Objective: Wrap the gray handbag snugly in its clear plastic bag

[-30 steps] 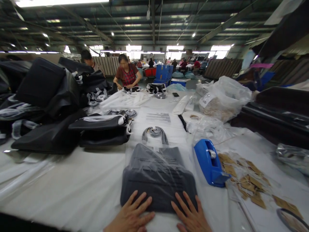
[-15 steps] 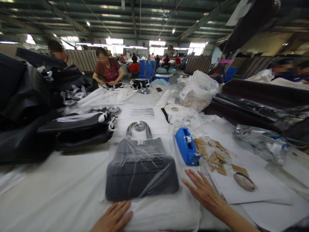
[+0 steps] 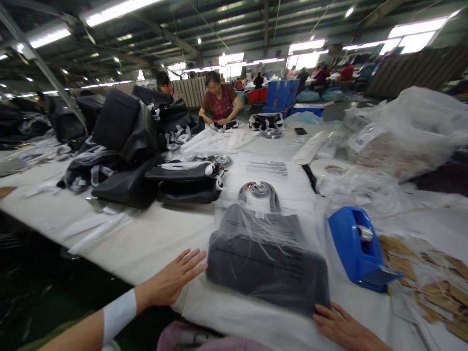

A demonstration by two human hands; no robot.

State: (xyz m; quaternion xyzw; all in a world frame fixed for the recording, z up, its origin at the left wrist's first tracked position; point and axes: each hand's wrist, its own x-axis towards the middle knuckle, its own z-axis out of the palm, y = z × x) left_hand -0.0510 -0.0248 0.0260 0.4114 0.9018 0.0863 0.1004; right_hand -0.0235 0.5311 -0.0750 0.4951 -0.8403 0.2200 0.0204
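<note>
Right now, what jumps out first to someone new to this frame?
A dark grey bag in clear plastic lies front and centre on the white table, with the left hand flat at its left edge and the right hand at its near right corner. A bright blue tape dispenser sits just right of it, beside scattered brown tags. A heap of black bags rises at the left.

My left hand (image 3: 175, 278) is bare, no glove, no ring visible. On left forearm I wear a white band (image 3: 120, 315), snug, approx. at the wrist, and behind it an olive-green sleeve (image 3: 51, 339). My right hand (image 3: 341, 329) is bare too, w/o ring; its sleeve is not visible.
</note>
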